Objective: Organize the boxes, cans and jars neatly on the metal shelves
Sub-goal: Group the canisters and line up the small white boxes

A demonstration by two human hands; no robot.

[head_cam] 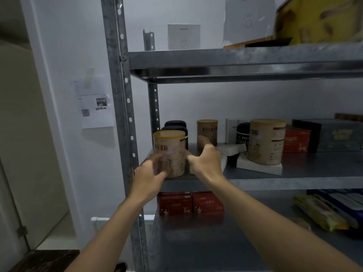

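Note:
A beige can with a yellow lid (172,148) stands upright at the front left corner of the middle metal shelf (294,183). My left hand (151,173) is blurred, its spread fingers lying against the can's lower front. My right hand (206,161) hovers just right of the can with fingers spread, the thumb close to the can's side. Two black jars (175,124) stand right behind the can. Further back is a smaller beige can (207,130). A big beige can (266,142) sits on a flat white box (259,167).
A black jar (242,134), a red box (296,140) and a dark box (334,134) fill the middle shelf's right. Two red boxes (188,203) and packets (322,213) lie below. White boxes (183,36) and a yellow box (318,18) sit above. The steel post (117,95) stands left.

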